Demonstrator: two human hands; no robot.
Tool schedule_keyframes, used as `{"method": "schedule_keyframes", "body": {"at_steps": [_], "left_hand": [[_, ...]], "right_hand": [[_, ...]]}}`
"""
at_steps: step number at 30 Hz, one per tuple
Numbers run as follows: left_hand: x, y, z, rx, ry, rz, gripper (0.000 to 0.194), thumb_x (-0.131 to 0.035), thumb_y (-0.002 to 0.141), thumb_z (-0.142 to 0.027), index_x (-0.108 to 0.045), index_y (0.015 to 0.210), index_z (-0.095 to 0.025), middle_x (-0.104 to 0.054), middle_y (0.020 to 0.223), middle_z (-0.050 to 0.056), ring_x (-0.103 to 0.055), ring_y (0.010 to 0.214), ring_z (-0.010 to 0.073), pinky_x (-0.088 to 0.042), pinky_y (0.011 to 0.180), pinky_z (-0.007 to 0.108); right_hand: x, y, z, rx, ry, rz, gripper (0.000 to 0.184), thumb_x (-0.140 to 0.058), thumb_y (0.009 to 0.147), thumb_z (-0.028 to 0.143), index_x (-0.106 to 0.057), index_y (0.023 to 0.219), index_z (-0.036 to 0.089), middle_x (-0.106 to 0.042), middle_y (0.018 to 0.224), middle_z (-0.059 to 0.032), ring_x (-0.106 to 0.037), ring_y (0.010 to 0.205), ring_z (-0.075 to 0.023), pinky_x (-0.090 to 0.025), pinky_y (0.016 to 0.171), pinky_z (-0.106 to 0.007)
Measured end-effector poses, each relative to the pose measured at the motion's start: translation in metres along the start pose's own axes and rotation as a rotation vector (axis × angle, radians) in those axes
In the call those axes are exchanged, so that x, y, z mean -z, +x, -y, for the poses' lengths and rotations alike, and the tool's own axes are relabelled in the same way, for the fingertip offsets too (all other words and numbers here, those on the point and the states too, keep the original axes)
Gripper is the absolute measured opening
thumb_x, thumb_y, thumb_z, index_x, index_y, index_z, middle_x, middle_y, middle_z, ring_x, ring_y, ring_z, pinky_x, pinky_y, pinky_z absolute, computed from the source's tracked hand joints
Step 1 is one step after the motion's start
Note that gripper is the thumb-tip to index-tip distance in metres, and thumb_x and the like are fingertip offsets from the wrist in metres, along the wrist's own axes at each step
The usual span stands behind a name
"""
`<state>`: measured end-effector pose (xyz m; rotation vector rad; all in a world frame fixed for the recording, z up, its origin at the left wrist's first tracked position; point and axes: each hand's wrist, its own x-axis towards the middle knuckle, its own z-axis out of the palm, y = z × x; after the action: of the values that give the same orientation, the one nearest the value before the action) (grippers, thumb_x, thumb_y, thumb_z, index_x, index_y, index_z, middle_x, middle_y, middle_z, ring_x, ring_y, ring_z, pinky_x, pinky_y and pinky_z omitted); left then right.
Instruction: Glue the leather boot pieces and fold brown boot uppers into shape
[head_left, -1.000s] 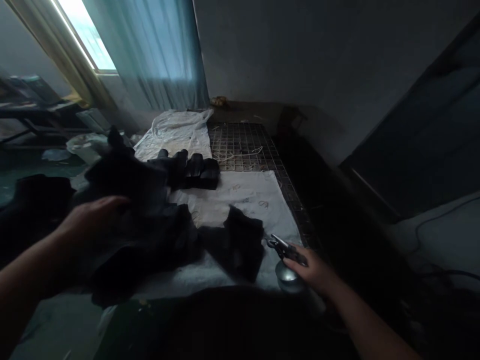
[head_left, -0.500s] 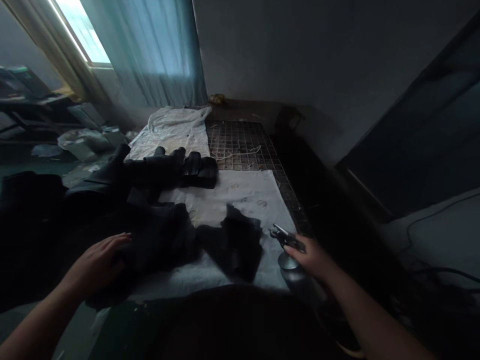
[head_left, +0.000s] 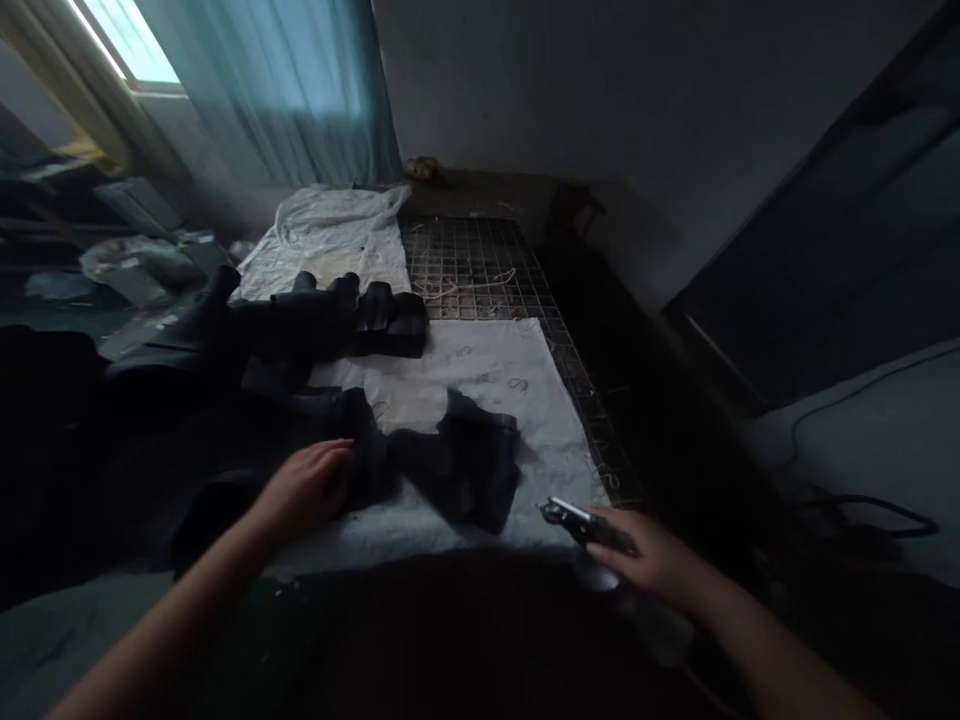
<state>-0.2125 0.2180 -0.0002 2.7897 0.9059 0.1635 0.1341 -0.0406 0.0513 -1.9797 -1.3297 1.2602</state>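
My left hand (head_left: 304,487) lies flat with fingers stretched out on a heap of dark cloth (head_left: 217,450) on the left of the work surface. My right hand (head_left: 645,555) is closed round a small metal tool with dark handles (head_left: 577,518), held at the near right edge above a round metal object (head_left: 600,578) that is mostly hidden. A separate dark cloth piece (head_left: 465,470) lies on the white sheet (head_left: 487,380) between my hands.
A row of folded dark pieces (head_left: 352,320) lies further back, beside a crumpled white cloth (head_left: 330,235). A wire grid (head_left: 480,280) covers the far right of the surface. A curtained window (head_left: 247,90) is at the left. Cables (head_left: 862,500) lie at the right.
My left hand has moved right across the dark cloth toward the middle. My right hand with the tool has dropped nearer to me. The camera has tilted down.
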Motion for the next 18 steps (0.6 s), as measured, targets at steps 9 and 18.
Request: {"method": "schedule_keyframes", "body": {"at_steps": [9,18], "left_hand": [[-0.094,0.089,-0.135,-0.104,-0.234,0.518,0.02,-0.065,0.063,-0.015,-0.064,0.083,-0.016,-0.063,0.097,0.01,-0.057,0.096,0.0264,-0.046,0.081,0.037],[-0.071,0.175,-0.078,0.331,-0.284,0.273,0.02,-0.041,0.088,-0.019,-0.059,0.092,-0.01,-0.062,0.072,0.002,-0.057,0.061,0.0115,-0.046,0.057,0.023]], "right_hand": [[-0.008,-0.017,-0.037,-0.047,0.246,-0.494,0.047,-0.06,0.072,0.043,-0.06,0.112,0.017,-0.066,0.105,-0.0113,-0.061,0.097,-0.0266,-0.046,0.088,-0.04],[-0.01,-0.04,-0.04,-0.091,0.36,-0.602,0.04,-0.063,0.069,0.045,-0.066,0.096,0.016,-0.07,0.094,-0.0125,-0.065,0.088,-0.0274,-0.051,0.081,-0.038]]}}
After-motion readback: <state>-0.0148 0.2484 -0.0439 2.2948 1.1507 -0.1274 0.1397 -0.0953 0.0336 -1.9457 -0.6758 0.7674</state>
